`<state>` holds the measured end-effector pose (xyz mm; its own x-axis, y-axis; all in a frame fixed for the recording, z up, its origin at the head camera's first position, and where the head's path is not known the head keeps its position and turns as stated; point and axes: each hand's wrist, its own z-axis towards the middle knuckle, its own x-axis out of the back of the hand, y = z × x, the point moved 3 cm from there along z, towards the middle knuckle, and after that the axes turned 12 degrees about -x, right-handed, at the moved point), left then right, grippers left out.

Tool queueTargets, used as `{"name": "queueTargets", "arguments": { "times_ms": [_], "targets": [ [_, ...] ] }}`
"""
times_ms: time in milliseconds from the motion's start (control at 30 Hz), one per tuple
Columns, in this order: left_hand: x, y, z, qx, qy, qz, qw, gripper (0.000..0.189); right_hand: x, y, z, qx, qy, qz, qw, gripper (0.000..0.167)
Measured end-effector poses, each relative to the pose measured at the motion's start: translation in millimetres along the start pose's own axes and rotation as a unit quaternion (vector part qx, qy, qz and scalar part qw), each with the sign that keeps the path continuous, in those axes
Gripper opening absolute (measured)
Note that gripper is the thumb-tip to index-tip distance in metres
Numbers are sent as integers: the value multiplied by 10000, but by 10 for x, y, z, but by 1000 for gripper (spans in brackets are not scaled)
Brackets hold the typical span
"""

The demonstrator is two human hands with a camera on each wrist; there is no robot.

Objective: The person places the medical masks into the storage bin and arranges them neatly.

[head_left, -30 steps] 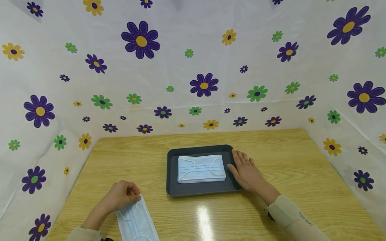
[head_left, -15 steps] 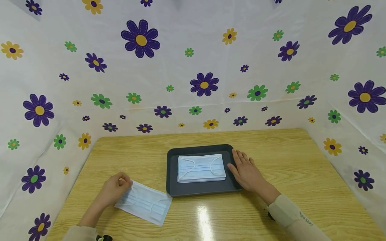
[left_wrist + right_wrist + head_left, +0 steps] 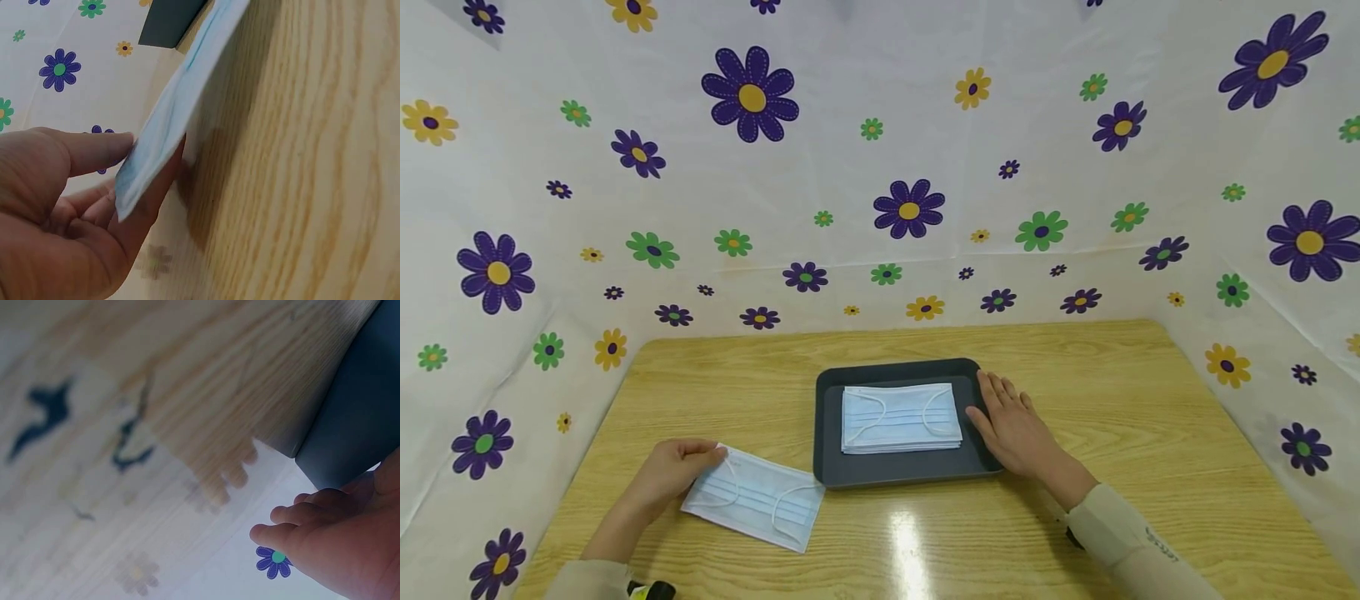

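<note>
A light blue face mask (image 3: 756, 498) with white ear loops is pinched at its upper left corner between the thumb and fingers of my left hand (image 3: 662, 477). In the left wrist view the mask (image 3: 165, 119) slants up off the wood, edge-on, with the left hand's thumb on one face and fingers behind. Its far end reaches the front left corner of a dark grey tray (image 3: 910, 481). Inside the tray lies a neat stack of face masks (image 3: 901, 419). My right hand (image 3: 1018, 429), fingers straight, rests against the tray's right side.
The tray stands on a wood-grain table (image 3: 730, 375). A white cloth with printed flowers (image 3: 835, 167) hangs behind the table and along both sides. Light glares off the tabletop in front of the tray.
The left hand has swung the mask from hanging toward the front edge to lying nearly crosswise beside the tray, and has shifted slightly left. The right hand and tray stay put.
</note>
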<state>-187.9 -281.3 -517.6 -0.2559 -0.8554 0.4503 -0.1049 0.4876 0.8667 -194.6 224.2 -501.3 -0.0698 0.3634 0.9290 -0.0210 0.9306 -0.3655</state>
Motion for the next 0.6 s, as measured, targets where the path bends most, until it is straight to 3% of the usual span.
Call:
{"name": "queueTargets", "arguments": {
  "times_ms": [133, 300, 600],
  "targets": [
    [8, 2, 3, -43, -54, 198, 9998, 51, 3, 1, -2, -3, -20, 6, 10000, 69],
    [49, 33, -7, -330, 100, 507, 9981, 47, 6, -2, -5, -13, -28, 3, 10000, 70],
    [143, 34, -35, -463, 248, 123, 9985, 41, 8, -6, -4, -6, 3, 4, 10000, 69]
  ]
}}
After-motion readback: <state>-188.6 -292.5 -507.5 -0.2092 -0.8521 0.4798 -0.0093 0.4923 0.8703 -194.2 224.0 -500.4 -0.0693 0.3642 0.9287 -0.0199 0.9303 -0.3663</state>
